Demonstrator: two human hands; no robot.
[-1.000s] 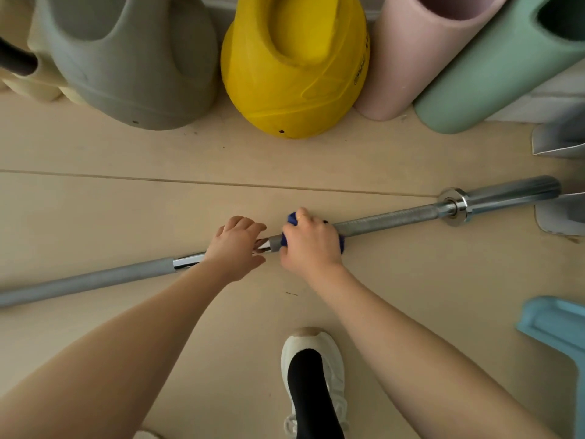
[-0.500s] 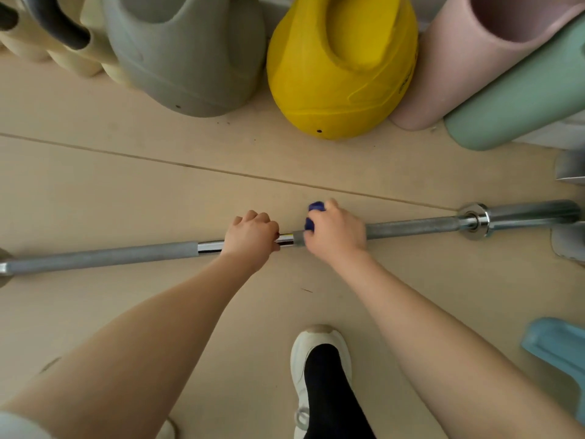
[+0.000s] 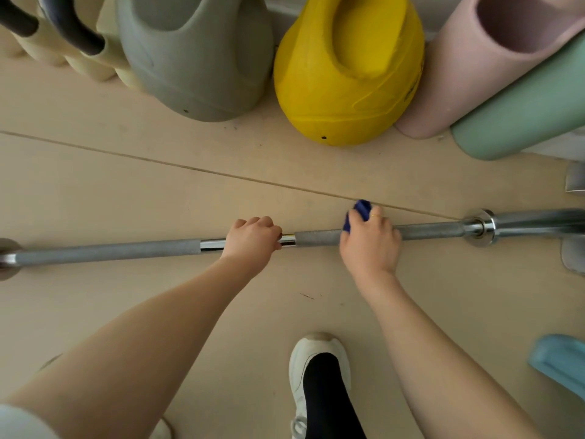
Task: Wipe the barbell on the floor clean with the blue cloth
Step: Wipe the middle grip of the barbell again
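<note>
I see the barbell [image 3: 101, 251] lying flat on the floor [image 3: 126, 185], its long axis running left to right across my view and rising slightly toward the right, where the collar [image 3: 479, 225] and sleeve point off the frame edge. Behind it stand a grey kettlebell [image 3: 196, 58] and a yellow kettlebell [image 3: 348, 74], well apart from the bar. My left hand [image 3: 251, 240] is curled around the shiny centre of the shaft, steadying it. My right hand [image 3: 370, 245] is clamped on the blue cloth [image 3: 357, 212], wrapped over the knurled section. Since half a second ago that hand has slid rightward, away from the left one and toward the collar, so I judge the wipe is progressing along the right half; the left half looks yet to be done.
</note>
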